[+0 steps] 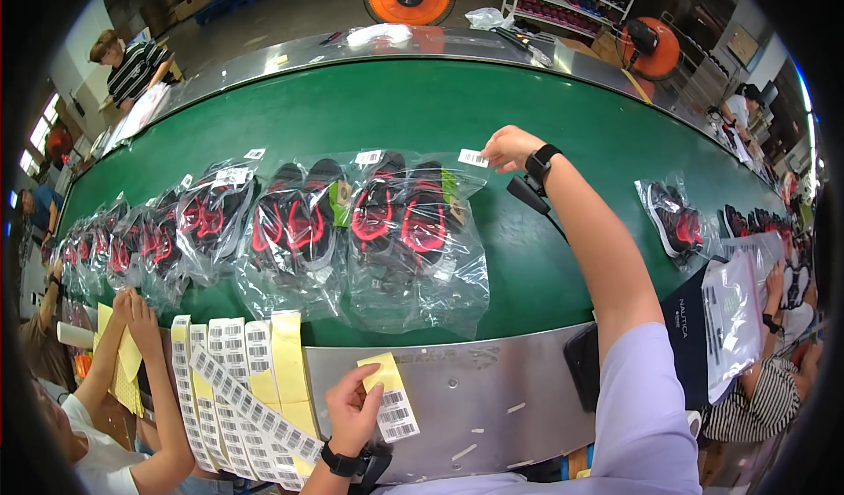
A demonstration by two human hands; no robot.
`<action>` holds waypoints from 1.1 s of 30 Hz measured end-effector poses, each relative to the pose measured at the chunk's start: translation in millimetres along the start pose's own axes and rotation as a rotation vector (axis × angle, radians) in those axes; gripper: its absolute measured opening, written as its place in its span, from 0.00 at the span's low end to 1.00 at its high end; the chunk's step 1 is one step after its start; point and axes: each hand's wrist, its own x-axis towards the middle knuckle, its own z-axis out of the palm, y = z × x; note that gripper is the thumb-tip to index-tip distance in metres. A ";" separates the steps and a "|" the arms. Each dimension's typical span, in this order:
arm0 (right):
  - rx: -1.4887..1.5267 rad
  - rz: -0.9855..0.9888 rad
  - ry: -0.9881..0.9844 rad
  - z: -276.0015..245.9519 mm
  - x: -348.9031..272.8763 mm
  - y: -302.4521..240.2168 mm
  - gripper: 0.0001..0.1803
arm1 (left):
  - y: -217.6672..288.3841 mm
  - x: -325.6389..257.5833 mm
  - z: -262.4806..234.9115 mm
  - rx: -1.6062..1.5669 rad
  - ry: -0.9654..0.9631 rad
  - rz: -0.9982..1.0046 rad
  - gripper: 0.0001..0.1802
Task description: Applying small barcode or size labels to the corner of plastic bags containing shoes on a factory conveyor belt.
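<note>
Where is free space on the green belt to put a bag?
The belt is bare between the nearest bag and the lone bag, and behind the row. The left side is crowded with overlapping bags.

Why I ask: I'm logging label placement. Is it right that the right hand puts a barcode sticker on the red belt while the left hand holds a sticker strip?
Not quite: the belt is green, as the head view shows. The right hand does set a barcode sticker on it, and the left hand holds a sticker strip.
</note>
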 end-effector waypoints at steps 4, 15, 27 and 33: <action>-0.063 0.031 0.035 17.1 7.9 19.0 0.06 | -3.9 0.5 1.3 -0.022 0.016 0.016 0.16; 0.168 0.068 0.408 -8.6 -22.1 63.2 0.18 | 0.7 -4.6 -2.3 0.112 0.164 0.027 0.14; -1.097 0.548 0.722 -233.4 -189.0 263.0 0.14 | -4.9 -2.4 13.6 0.226 0.129 0.039 0.11; -0.765 0.051 0.778 -199.1 -143.6 237.5 0.08 | -2.2 0.1 26.9 0.213 0.118 0.027 0.10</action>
